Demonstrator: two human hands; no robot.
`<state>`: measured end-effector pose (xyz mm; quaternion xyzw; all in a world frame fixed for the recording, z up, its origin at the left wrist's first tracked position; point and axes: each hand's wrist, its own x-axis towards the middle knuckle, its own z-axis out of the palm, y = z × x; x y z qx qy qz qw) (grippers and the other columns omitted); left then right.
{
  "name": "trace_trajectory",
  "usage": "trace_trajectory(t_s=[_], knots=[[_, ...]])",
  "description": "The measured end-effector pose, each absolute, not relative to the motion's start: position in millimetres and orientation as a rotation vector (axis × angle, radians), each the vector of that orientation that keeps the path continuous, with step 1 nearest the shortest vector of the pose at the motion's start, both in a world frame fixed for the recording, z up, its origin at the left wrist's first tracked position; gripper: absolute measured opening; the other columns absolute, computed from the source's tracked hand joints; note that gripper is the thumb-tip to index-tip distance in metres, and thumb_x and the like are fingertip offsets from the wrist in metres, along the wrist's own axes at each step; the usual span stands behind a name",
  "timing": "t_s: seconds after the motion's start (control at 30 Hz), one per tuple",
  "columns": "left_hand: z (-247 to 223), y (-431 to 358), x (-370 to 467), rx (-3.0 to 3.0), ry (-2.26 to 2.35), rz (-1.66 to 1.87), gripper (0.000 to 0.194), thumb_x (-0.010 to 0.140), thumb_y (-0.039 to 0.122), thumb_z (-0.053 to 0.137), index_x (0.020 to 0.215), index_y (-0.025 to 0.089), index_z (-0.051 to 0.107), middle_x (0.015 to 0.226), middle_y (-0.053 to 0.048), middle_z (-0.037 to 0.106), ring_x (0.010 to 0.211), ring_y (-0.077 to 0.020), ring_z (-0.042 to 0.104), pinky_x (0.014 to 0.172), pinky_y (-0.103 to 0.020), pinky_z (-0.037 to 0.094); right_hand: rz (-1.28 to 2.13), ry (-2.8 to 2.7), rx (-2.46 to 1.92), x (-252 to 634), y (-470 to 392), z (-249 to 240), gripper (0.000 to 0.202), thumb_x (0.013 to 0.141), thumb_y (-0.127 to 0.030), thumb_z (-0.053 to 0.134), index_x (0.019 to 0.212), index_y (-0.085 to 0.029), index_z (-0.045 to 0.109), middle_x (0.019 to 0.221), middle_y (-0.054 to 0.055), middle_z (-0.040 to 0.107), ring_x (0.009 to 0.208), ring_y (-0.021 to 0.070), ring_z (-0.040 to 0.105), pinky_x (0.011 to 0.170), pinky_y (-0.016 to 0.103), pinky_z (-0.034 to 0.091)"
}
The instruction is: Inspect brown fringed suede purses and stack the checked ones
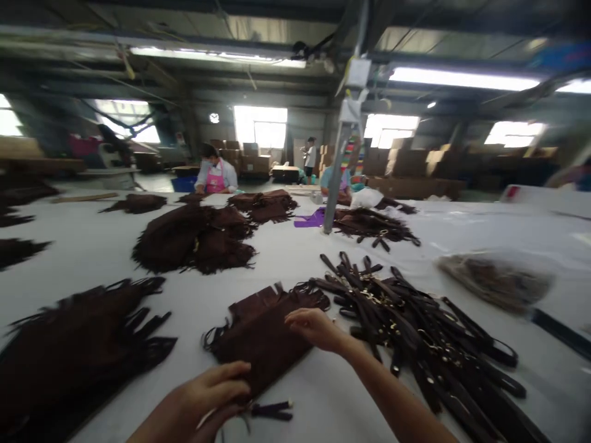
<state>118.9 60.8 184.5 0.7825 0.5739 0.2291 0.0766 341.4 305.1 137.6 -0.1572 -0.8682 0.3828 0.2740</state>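
Note:
My left hand [210, 394] is at the lower middle, fingers stretched out over the near left edge of a dark brown fringed leather piece [272, 326]. Close to its thumb lie two short dark straps [273, 411] with small metal ends; whether the thumb touches them I cannot tell. My right hand [314, 327] is over the right part of the same piece, fingers loosely curved and pointing left, with nothing visible in them. Contact with the leather is unclear. Just right of this hand spreads a heap of dark leather straps [406, 320] with metal rings and studs.
Brown fringed pieces [83, 344] lie at left, with another pile [198, 237] farther back. A metal post [337, 178] rises from the white table [194, 301]. At right is a clear plastic bag [498, 280]. A person in a pink apron [215, 175] sits across the table.

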Motion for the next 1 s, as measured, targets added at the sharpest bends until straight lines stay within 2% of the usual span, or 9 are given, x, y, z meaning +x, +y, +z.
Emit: trace_trajectory(t_s=[0.2,0.33,0.47,0.53,0.6,0.67,0.8,0.9,1.0], knots=[[177,80,68,2.103,1.941,0.665,0.031,0.090,0.027,0.054,0.119,0.028,0.066,0.128,-0.004,0.064,0.117,-0.0202,0.060,0.103,-0.033,0.046,1.246,-2.276,-0.322,249,255,100,0.028,0.093,-0.033,0.051,0.110,-0.022,0.070,0.087,0.006,0.072,0.076,0.0187,0.067,0.074,0.030,0.053],[162,80,-15,1.826,2.483,0.641,0.033,0.089,0.026,0.052,0.119,0.023,0.065,0.129,-0.006,0.063,0.121,-0.0214,0.057,0.107,-0.033,0.041,1.216,-2.313,-0.316,218,237,88,0.031,0.094,-0.038,0.048,0.111,-0.024,0.070,0.092,0.006,0.073,0.073,0.0190,0.066,0.072,0.030,0.052],[151,61,-88,1.056,3.109,0.599,0.076,0.083,0.054,0.056,0.143,0.009,0.041,0.152,-0.025,0.033,0.140,-0.0410,0.029,0.111,-0.058,0.027,1.279,-2.302,-0.337,220,244,79,0.030,0.094,-0.038,0.049,0.108,-0.022,0.070,0.081,0.004,0.071,0.071,0.0186,0.066,0.075,0.030,0.051],[142,55,-108,0.731,3.157,0.577,0.099,0.073,0.061,0.063,0.148,0.006,0.029,0.152,-0.030,0.029,0.139,-0.0474,0.027,0.107,-0.064,0.027,1.309,-2.291,-0.354,222,248,77,0.029,0.093,-0.037,0.050,0.107,-0.021,0.070,0.082,0.004,0.071,0.070,0.0178,0.066,0.074,0.029,0.051],[135,54,-120,0.642,3.117,0.637,0.093,0.073,0.053,0.065,0.147,0.006,0.032,0.147,-0.031,0.037,0.134,-0.0475,0.035,0.105,-0.063,0.030,1.325,-2.297,-0.359,224,248,76,0.028,0.093,-0.036,0.050,0.106,-0.021,0.070,0.084,0.004,0.071,0.069,0.0174,0.065,0.072,0.029,0.051],[134,53,-129,0.667,3.077,0.747,0.067,0.080,0.041,0.058,0.137,0.007,0.048,0.136,-0.029,0.051,0.126,-0.0449,0.047,0.102,-0.060,0.034,1.329,-2.297,-0.360,223,248,77,0.028,0.093,-0.036,0.050,0.105,-0.021,0.070,0.083,0.004,0.072,0.070,0.0175,0.066,0.072,0.029,0.050],[165,43,-149,0.698,2.996,0.992,0.032,0.085,0.032,0.048,0.097,0.015,0.071,0.113,-0.020,0.069,0.115,-0.0378,0.058,0.101,-0.050,0.039,1.337,-2.274,-0.374,221,247,80,0.029,0.093,-0.037,0.051,0.104,-0.020,0.070,0.081,0.004,0.072,0.072,0.0180,0.067,0.074,0.029,0.051],[209,32,-155,0.673,2.916,1.280,0.033,0.086,0.034,0.046,0.093,0.013,0.070,0.106,-0.017,0.071,0.112,-0.0347,0.060,0.098,-0.046,0.044,1.397,-2.226,-0.373,220,248,80,0.030,0.092,-0.039,0.051,0.104,-0.019,0.070,0.081,0.004,0.072,0.069,0.0175,0.066,0.073,0.029,0.051],[250,27,-139,0.713,2.726,1.560,0.046,0.092,0.040,0.037,0.115,0.010,0.063,0.102,-0.015,0.073,0.096,-0.0281,0.068,0.083,-0.040,0.053,1.474,-2.150,-0.388,220,250,79,0.034,0.091,-0.044,0.052,0.106,-0.018,0.070,0.082,0.004,0.073,0.066,0.0171,0.066,0.070,0.030,0.053]])
